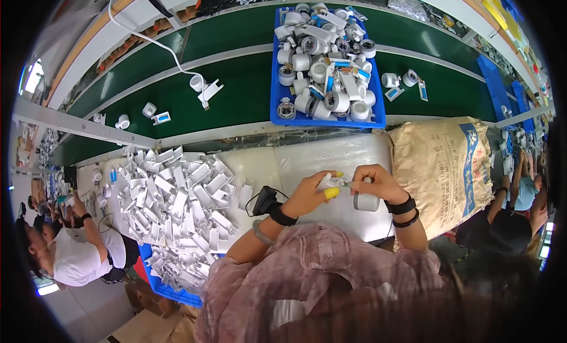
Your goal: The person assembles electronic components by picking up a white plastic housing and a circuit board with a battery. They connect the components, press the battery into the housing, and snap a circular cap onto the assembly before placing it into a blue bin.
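Observation:
Over the pale worktable, my two hands meet close together. My left hand, yellow covers on its thumb and a fingertip, pinches a small white plastic part. My right hand is closed by a white and grey round housing, its fingers curled over the top. The small part and the housing lie side by side; whether they are joined cannot be made out. A large heap of white plastic brackets lies to the left of my hands.
A blue crate full of round white units stands on the green conveyor. A brown paper sack lies at right. Near my left wrist is a black cabled device. A blue bin holds more brackets; co-workers sit on both sides.

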Motion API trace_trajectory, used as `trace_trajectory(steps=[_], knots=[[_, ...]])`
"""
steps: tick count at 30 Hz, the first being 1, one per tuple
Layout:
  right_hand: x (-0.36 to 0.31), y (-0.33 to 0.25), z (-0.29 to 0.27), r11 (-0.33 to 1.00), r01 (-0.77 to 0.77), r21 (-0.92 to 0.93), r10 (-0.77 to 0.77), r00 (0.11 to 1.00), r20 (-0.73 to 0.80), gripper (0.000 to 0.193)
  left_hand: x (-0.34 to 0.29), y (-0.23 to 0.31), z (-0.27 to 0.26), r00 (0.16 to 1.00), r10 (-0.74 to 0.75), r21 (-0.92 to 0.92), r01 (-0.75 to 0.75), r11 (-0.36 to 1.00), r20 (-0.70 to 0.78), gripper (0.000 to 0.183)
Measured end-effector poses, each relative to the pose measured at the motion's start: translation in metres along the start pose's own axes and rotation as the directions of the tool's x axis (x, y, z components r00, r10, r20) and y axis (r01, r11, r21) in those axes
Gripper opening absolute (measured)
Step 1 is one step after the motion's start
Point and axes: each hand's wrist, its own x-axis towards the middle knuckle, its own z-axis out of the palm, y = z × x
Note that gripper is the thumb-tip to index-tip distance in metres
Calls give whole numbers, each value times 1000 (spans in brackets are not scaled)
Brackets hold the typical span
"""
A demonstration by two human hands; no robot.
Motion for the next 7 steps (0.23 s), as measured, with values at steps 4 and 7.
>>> trace_trajectory(steps=[4,7], knots=[[3,3,12,910,-63,-410,128,983,131,24,-20,24,-9,983,-162,64,157,986,86,58],[-2,20,17,973,-99,-208,121,988,93,31,-22,25,-5,985,-158,166,144,976,76,60]])
